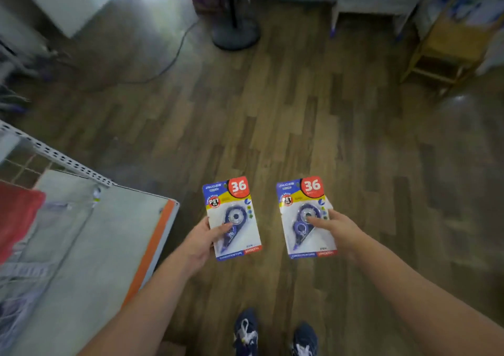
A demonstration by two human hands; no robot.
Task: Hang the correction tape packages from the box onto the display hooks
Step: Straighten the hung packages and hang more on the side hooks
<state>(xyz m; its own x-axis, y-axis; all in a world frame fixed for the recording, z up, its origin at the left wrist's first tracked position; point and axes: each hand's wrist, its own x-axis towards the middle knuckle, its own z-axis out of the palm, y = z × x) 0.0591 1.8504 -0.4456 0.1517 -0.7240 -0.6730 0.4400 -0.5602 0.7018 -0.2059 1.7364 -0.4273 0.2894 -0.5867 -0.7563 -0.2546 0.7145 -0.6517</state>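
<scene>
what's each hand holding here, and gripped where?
Left hand pinches a correction tape package at its left edge, thumb on the blister. Right hand holds a second package at its right edge, thumb on the blister.

Both bare forearms reach forward and down from the lower edge of the view, roughly parallel and apart. The left hand (203, 239) pinches a blue-and-white carded correction tape package (233, 219), thumb across its front. The right hand (336, 232) likewise pinches a second identical carded package (305, 217), thumb on its blister
</scene>
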